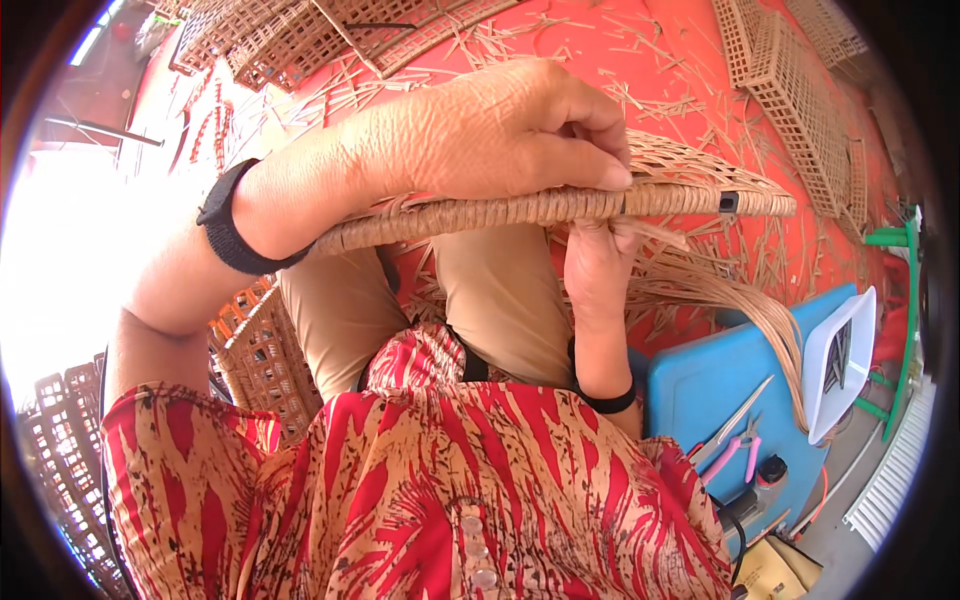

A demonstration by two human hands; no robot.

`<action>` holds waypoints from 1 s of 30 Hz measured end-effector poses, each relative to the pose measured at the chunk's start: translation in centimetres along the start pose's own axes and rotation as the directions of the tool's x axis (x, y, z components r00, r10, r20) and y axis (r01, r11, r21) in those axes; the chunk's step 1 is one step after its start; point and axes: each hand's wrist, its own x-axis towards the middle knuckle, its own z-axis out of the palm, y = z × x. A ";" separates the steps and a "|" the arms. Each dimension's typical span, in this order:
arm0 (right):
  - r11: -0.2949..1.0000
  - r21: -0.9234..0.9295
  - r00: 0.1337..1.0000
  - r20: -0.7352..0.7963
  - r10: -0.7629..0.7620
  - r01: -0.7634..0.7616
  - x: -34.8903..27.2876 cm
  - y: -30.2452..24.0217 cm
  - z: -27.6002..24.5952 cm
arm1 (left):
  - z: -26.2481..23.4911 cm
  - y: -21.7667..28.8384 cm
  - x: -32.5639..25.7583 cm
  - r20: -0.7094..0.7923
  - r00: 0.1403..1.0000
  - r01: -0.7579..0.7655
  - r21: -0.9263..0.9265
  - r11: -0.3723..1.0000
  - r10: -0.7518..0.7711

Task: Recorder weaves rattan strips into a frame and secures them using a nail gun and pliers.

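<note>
Across my lap lies a woven wicker piece (690, 160) with a curved rim (470, 212) wrapped tightly in brown cane. My left hand (500, 130) reaches over the rim from the left, thumb and fingers pinched together against its top edge; what sits between the fingertips is hidden. Directly beneath that spot, my right hand (598, 265) is closed at the rim's underside, its fingertips partly covered by the rim. A flat cane strip (662, 236) sticks out to the right from its fingers. Near the rim's right end is a small black clip or band (729, 203).
A bundle of long cane strands (765, 315) drapes over a blue stool (690, 385) at the right. On the stool are pink-handled pliers (738, 455), a pointed tool (740, 410) and a white tray (818, 400). Wicker baskets (800, 110) and cane scraps cover parts of the red floor (590, 35).
</note>
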 end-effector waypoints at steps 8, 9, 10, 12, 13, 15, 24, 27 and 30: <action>0.925 -0.378 0.997 -0.079 0.005 -0.035 0.3 -2.4 0.1 | 0.3 -0.3 0.7 -0.104 0.932 -0.296 0.330 0.896 0.346; 0.894 -0.445 0.987 -0.158 -0.036 -0.039 0.2 -3.6 0.8 | 0.2 0.7 1.1 -0.155 0.949 -0.222 0.288 0.931 0.274; 0.893 -0.449 0.990 -0.131 -0.047 -0.017 0.7 -3.8 0.5 | -0.5 1.7 1.2 -0.176 0.961 -0.175 0.216 0.961 0.215; 0.808 -0.588 0.971 -0.173 -0.166 0.034 0.9 -4.5 -0.5 | -2.6 3.7 0.8 -0.084 0.913 -0.388 0.118 0.914 0.399; 0.827 -0.554 0.953 -0.290 -0.089 -0.091 0.7 -5.9 0.0 | -2.7 4.3 1.0 -0.099 0.899 -0.426 0.029 0.904 0.427; 0.808 -0.586 0.940 -0.235 -0.248 0.067 0.5 -7.4 -0.1 | -2.3 5.4 0.5 -0.187 0.885 -0.451 -0.119 0.885 0.426; 0.839 -0.299 0.889 0.090 -0.450 0.455 -0.6 -14.4 1.5 | -2.1 -0.8 -7.3 -0.506 0.739 -0.240 0.419 0.876 0.445; 0.959 0.025 0.907 0.318 -0.275 0.282 -1.3 -14.2 3.4 | -1.0 -7.5 -10.4 -0.438 0.802 0.081 0.753 0.653 0.406; 0.981 -0.086 0.822 0.536 0.192 -0.173 -1.0 -12.5 5.5 | -1.4 -11.1 -10.7 -0.360 0.887 0.065 0.716 0.696 0.288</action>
